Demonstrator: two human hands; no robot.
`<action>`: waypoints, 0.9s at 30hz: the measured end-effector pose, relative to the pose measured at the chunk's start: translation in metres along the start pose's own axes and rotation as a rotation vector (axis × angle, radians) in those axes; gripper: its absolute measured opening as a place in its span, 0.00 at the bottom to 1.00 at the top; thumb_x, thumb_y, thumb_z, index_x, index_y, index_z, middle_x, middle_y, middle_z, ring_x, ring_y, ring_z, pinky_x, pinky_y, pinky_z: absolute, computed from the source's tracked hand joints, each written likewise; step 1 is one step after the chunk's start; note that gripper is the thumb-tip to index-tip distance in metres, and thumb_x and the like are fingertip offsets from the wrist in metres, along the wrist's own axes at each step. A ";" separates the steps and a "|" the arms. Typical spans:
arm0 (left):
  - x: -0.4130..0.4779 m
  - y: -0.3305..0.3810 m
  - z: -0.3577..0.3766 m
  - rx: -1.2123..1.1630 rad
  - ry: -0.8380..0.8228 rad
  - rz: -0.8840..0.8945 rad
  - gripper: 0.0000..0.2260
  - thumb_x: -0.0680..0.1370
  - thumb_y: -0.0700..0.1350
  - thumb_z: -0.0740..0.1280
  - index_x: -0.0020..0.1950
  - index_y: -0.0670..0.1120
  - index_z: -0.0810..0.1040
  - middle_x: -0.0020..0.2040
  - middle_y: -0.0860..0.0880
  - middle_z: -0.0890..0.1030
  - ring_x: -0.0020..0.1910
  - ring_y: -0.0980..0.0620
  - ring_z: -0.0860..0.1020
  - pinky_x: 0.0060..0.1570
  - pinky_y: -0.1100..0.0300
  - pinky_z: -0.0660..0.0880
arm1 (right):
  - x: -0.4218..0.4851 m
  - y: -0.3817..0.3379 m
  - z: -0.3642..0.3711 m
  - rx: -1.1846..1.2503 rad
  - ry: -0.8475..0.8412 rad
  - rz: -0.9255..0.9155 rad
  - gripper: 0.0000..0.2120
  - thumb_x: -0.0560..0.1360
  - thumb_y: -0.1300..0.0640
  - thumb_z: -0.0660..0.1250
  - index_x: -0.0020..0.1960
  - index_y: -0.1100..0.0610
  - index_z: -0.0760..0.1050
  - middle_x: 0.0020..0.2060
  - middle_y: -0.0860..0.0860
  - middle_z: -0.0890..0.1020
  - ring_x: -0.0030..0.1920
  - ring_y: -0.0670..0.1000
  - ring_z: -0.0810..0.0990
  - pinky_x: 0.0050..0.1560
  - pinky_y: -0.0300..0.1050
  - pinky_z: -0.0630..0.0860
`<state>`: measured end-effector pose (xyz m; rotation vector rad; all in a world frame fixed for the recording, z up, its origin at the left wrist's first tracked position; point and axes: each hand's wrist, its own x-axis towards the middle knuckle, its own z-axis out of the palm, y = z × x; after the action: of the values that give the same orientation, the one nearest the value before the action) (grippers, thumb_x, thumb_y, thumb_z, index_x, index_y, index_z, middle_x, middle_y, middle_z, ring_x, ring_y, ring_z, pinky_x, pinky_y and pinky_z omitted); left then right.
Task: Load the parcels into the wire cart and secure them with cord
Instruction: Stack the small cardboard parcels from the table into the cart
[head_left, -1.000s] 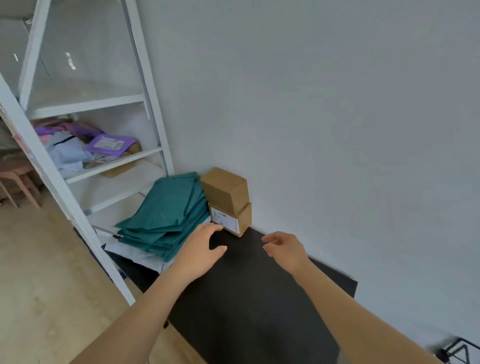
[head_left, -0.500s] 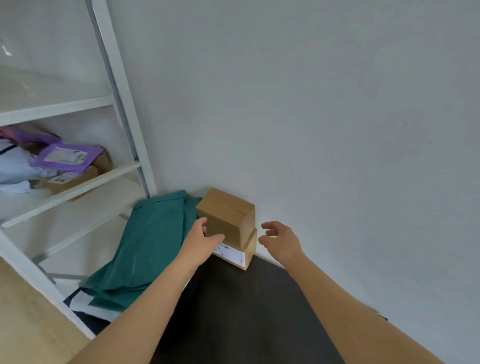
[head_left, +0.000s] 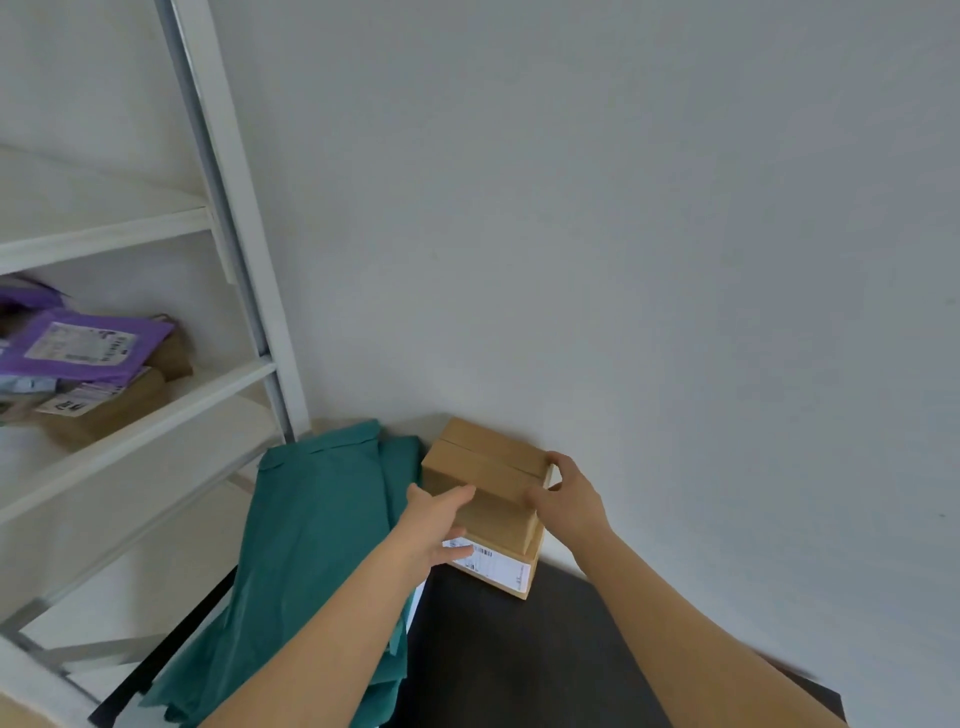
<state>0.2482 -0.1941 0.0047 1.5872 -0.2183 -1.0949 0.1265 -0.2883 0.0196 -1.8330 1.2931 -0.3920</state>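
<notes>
I record the upper cardboard box (head_left: 483, 475) between my hands, long axis toward the wall (head_left: 623, 260); right hand (head_left: 569, 501) clasps its right edge, left hand (head_left: 434, 527) touches its left side, grasp seemingly incomplete, I cannot tell.
</notes>
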 end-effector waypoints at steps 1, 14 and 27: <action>-0.001 0.000 -0.001 -0.004 -0.002 -0.006 0.40 0.77 0.45 0.68 0.78 0.49 0.43 0.71 0.43 0.63 0.61 0.44 0.74 0.55 0.48 0.78 | 0.001 0.002 0.001 0.000 -0.002 0.013 0.28 0.76 0.56 0.61 0.74 0.50 0.57 0.58 0.55 0.77 0.44 0.51 0.77 0.46 0.44 0.75; -0.012 -0.006 0.001 -0.031 0.013 -0.030 0.37 0.76 0.45 0.68 0.77 0.49 0.47 0.71 0.43 0.63 0.60 0.45 0.73 0.55 0.47 0.78 | -0.001 0.021 -0.009 0.095 -0.105 0.064 0.33 0.76 0.51 0.65 0.76 0.46 0.53 0.69 0.56 0.67 0.64 0.59 0.73 0.65 0.55 0.72; -0.008 -0.018 0.004 -0.124 0.043 -0.096 0.41 0.70 0.56 0.73 0.74 0.50 0.52 0.65 0.44 0.71 0.60 0.43 0.73 0.55 0.42 0.76 | -0.017 0.029 -0.007 0.429 -0.259 0.125 0.05 0.73 0.59 0.65 0.42 0.56 0.79 0.48 0.49 0.79 0.46 0.45 0.76 0.49 0.42 0.74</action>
<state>0.2341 -0.1853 -0.0066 1.5205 -0.0449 -1.1254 0.0970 -0.2796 0.0050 -1.3847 1.0437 -0.3227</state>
